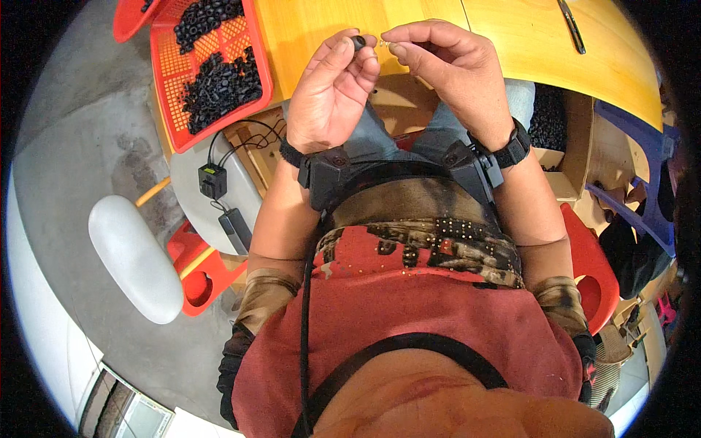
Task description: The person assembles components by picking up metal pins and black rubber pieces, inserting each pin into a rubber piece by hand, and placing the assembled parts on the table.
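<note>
Over the near edge of the yellow table, my left hand (330, 98) is closed on a small black barrel-shaped piece (358, 43), held between thumb and fingers with one end turned to the right. My right hand (464, 73) pinches a tiny shiny piece (383, 44) that looks like a small metal spring. A narrow gap separates the two pieces. To the left, a red plastic basket (266, 69) carries two heaps of small black parts: rounded hollow ones (201, 25) at the far end and thinner, irregular ones (223, 87) nearer me.
A black pen (572, 28) lies on the yellow table (511, 44) at right. Below it on the right stand a cardboard box (577, 139) of black parts and a blue plastic frame (646, 212). At left, a grey stool seat (201, 186) bears a cabled black box (212, 180).
</note>
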A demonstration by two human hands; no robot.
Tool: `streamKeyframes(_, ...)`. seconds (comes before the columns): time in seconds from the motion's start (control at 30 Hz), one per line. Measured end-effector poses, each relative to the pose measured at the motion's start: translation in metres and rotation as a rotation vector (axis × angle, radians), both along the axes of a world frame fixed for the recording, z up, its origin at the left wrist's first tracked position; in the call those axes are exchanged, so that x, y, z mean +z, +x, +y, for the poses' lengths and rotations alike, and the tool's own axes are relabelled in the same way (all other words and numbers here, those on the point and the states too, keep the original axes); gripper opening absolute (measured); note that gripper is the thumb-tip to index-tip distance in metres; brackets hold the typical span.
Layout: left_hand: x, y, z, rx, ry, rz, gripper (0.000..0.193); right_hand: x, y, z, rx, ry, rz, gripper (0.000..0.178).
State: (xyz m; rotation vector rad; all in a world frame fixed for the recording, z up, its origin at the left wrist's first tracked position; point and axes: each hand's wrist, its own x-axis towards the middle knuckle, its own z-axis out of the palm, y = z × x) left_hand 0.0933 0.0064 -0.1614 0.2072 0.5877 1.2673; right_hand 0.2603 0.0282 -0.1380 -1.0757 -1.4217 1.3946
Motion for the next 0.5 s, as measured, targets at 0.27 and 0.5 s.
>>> streamKeyframes(0.27,-0.0035,-0.0017,-0.0016,-0.033,0.022,-0.015,0.016,0.0038,-0.0029,0.0013,0.010,0.138,-0.047,0.014)
streamKeyframes(0.5,0.0004,-0.0013,-0.0005,-0.024,0.052,0.035,0.016,0.0028,-0.0026,0.0022,0.000,0.214,-0.125,0.013)
